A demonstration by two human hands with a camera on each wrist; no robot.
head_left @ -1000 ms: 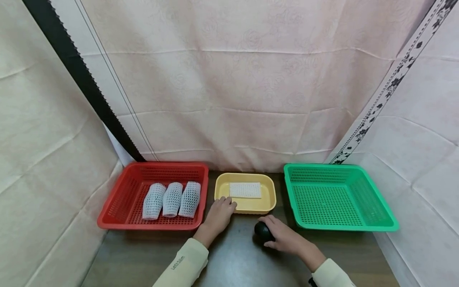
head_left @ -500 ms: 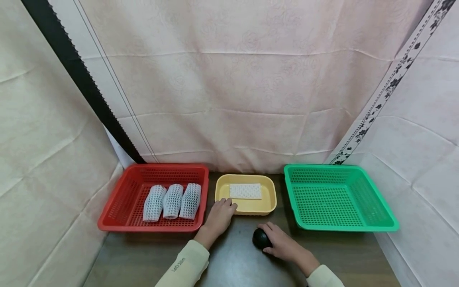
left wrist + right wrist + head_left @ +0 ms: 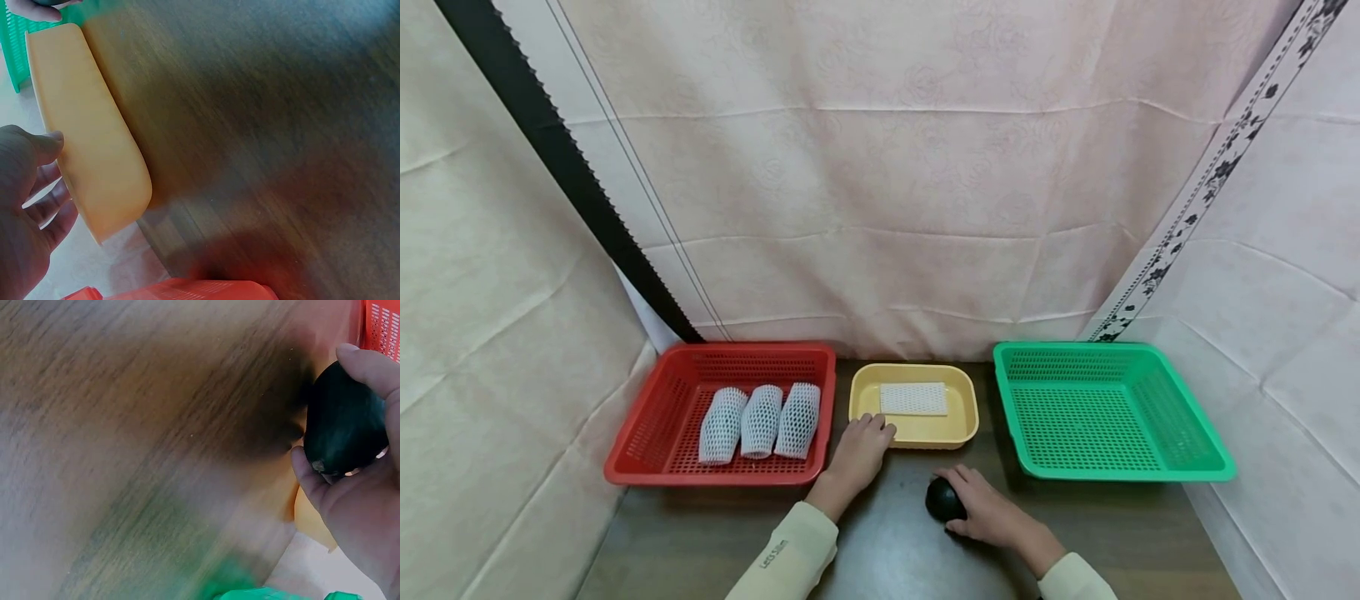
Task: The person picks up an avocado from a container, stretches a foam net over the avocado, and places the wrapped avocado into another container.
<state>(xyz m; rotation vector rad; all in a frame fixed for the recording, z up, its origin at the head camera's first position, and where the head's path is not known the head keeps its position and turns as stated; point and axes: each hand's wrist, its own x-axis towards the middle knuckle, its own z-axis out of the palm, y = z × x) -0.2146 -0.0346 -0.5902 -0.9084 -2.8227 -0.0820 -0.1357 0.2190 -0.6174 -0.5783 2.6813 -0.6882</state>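
Note:
My left hand (image 3: 859,454) grips the front-left rim of a small yellow tray (image 3: 925,431). In the left wrist view its thumb (image 3: 51,144) lies against the tray's outer wall, with the fingers over the rim. A flat white foam net sleeve (image 3: 913,399) lies in that tray. My right hand (image 3: 988,508) holds a dark green avocado (image 3: 943,500) low over the table, in front of the tray. The right wrist view shows the avocado's stem nub (image 3: 318,466), with thumb and fingers curled round its sides.
At left stands a red basket (image 3: 722,479) with three items in white foam nets (image 3: 760,421) inside. A green basket (image 3: 1120,475) stands at right. Cloth curtains (image 3: 910,208) close off the back and both sides of the table (image 3: 880,550).
My right hand has moved slightly left and towards me with the avocado, mostly in the first half second. My left hand has stayed at the yellow tray's rim.

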